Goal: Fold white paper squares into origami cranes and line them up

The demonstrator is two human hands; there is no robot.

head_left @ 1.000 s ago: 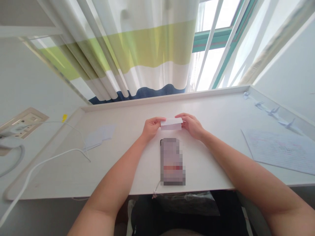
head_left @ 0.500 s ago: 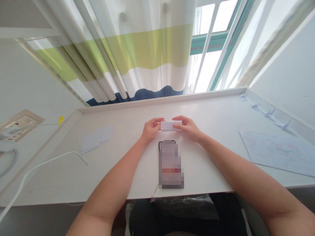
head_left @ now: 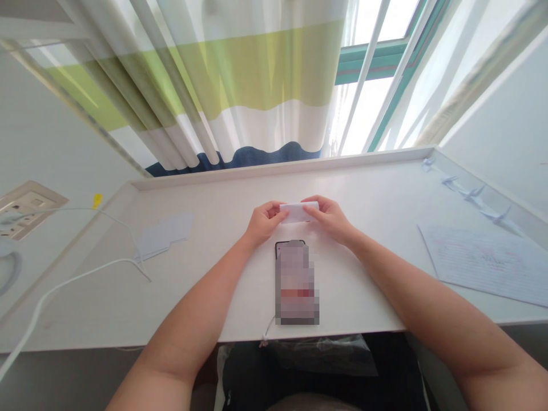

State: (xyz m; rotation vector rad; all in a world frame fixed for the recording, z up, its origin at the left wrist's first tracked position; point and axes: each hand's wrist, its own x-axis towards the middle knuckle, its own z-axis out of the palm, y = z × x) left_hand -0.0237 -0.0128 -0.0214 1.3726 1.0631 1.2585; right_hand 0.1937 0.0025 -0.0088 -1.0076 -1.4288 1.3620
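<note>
A folded strip of white paper is held level between my two hands, over the middle of the desk. My left hand pinches its left end, thumb in front. On the right end, my right hand has its thumb pressed to the near face and its fingers behind. Just below the paper lies a phone, its screen blurred out, with a thin strap hanging toward the desk's front edge.
Loose white paper sheets lie at the left, near a white cable and a wall socket. Several folded paper pieces line the right rim, above a written sheet. A striped curtain hangs behind the white desk.
My left thumb has come onto the front of the paper's left end, which it was only beside before. The view has shifted slightly.
</note>
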